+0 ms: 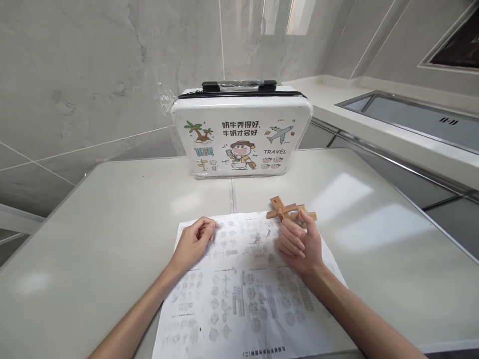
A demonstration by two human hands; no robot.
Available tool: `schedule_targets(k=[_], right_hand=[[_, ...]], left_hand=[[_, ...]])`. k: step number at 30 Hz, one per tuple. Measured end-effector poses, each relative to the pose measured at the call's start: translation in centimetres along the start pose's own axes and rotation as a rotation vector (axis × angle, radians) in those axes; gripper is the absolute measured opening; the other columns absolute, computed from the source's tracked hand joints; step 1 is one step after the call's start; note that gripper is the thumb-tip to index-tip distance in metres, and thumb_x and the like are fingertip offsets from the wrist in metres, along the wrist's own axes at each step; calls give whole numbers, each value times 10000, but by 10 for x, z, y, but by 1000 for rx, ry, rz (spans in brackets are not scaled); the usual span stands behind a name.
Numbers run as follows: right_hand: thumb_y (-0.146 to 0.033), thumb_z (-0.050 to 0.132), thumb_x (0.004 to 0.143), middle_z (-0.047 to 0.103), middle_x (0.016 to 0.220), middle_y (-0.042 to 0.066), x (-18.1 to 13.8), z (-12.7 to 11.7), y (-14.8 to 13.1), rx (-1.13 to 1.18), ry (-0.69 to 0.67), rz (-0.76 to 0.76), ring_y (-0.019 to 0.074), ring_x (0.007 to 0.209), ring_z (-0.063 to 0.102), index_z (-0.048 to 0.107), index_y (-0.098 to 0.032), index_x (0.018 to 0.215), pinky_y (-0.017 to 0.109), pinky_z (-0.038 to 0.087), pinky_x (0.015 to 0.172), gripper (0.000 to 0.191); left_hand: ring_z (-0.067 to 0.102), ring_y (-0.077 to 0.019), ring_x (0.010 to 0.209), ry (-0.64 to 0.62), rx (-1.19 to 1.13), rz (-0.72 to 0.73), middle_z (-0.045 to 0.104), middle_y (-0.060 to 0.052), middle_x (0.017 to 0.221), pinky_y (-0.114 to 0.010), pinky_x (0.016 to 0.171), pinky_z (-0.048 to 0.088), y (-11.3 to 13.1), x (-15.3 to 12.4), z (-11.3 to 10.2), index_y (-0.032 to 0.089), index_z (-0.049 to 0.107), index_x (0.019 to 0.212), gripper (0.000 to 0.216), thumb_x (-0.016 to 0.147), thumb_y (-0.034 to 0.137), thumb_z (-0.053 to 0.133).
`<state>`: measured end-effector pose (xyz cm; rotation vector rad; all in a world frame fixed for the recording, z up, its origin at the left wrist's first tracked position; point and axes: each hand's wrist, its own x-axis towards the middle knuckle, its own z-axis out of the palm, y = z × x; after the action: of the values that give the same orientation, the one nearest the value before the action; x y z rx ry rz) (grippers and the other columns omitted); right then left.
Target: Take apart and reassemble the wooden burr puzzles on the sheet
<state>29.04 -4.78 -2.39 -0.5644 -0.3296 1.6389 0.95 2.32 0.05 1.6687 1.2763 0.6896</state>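
Note:
A printed instruction sheet (pixel 243 294) with many small puzzle diagrams lies flat on the white table (pixel 112 224) in front of me. My left hand (pixel 194 242) rests on the sheet's upper left corner, fingers curled and pressed together, with nothing visible in them. My right hand (pixel 301 244) is at the sheet's upper right edge, its fingers curled around the near end of a wooden burr puzzle (pixel 288 209). The puzzle is made of crossed light-brown sticks, and one block bears a printed number.
A white travel case (pixel 241 132) with cartoon prints and a black handle stands upright at the table's far edge against the marble wall. A counter with a recessed sink (pixel 411 117) runs along the right. A seam (pixel 232 192) divides the tabletop.

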Motion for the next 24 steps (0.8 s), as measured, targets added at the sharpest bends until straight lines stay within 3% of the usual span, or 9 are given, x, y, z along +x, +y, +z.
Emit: schedule_targets(k=[5, 14, 19, 24], right_hand=[[-614, 523, 1052, 295, 407, -118, 1, -6, -4, 14, 16, -119, 93, 319, 39, 351, -263, 628, 205, 250, 280, 576], [-477, 506, 1104, 296, 453, -117, 4, -11, -4, 384, 20, -76, 55, 332, 101, 337, -241, 637, 152, 257, 303, 550], [-468, 494, 1112, 214, 479, -124, 7, -11, -4, 300, -47, -137, 62, 352, 54, 318, -243, 643, 163, 203, 299, 550], [-477, 490, 1113, 250, 475, -126, 8, -14, -1, 272, 22, -137, 63, 340, 59, 347, -242, 660, 159, 217, 293, 529]], left_hand=[[429, -124, 561, 9, -5, -9, 540, 22, 673, -240, 516, 353, 0, -1, 0, 207, 677, 925, 418, 1014, 591, 540], [409, -124, 568, -9, -10, -32, 522, 27, 668, -244, 533, 346, 4, 0, -3, 209, 665, 904, 427, 1019, 598, 531], [411, -127, 575, -14, -25, -46, 527, 23, 684, -245, 532, 341, 2, 0, -4, 208, 664, 914, 441, 1016, 618, 533], [394, -120, 552, -27, -41, -59, 535, 23, 694, -242, 514, 327, 0, 0, -5, 212, 677, 946, 445, 1020, 626, 532]])
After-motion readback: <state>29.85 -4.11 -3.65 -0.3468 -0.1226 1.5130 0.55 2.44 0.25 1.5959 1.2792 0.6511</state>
